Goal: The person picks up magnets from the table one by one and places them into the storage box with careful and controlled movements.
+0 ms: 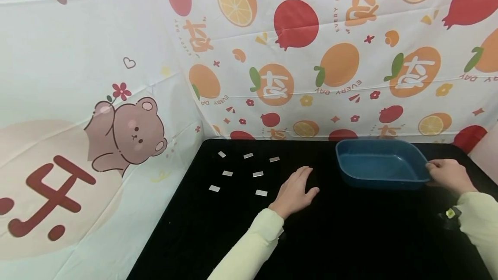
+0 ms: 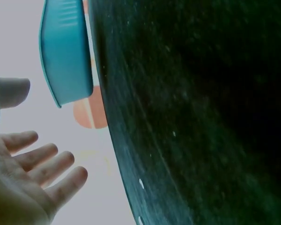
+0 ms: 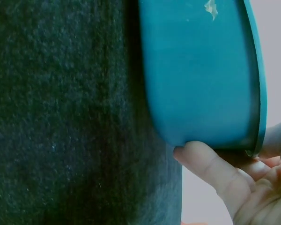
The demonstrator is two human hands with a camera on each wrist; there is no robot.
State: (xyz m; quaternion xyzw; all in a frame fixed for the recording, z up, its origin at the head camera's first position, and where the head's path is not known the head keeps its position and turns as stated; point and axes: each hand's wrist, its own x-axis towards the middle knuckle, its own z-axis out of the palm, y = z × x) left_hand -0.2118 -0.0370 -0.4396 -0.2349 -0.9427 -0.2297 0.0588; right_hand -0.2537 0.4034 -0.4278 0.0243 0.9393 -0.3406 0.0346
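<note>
Head: blue rectangular plastic tray (image 1: 383,167) sits right on the black surface (image 1: 330,237); seven silvery flat rectangles (image 1: 258,174), left. Left wrist: left hand (image 2: 16,187) empty, fingers (image 2: 56,166) extended. Right wrist: right hand (image 3: 253,187) grips the tray's end; one-sided pulling might swivel it.

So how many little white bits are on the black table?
7. Back row: left bit, middle bit, right bit. Middle row: left bit, right bit. Front row: left bit, right bit. Another could hide behind the left hand.
</note>
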